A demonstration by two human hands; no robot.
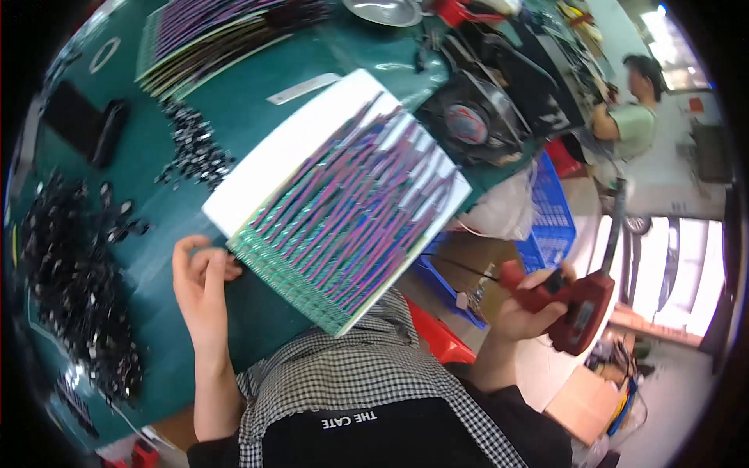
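Note:
In front of me lies a board panel (300,269) with rows of green pads and many purple and blue wires, some smeared by motion. It rests on a white sheet (273,160) and reaches the table's near edge. My left hand (204,277) is beside the panel's left corner, fingers loosely bent and apart; I see nothing in it. Off to the right, away from the panel, my right hand (530,308) grips a red pistol-grip tool (581,312) with a black trigger and a long grey rod pointing upward.
On the green table (148,257) lie a large heap of small black parts (74,288) and a smaller one (191,144). Another wired stack (211,43), a metal bowl (386,9) and a ruler-like strip (304,88) lie farther back. Blue crates (550,207) stand right; a co-worker (632,117) sits beyond.

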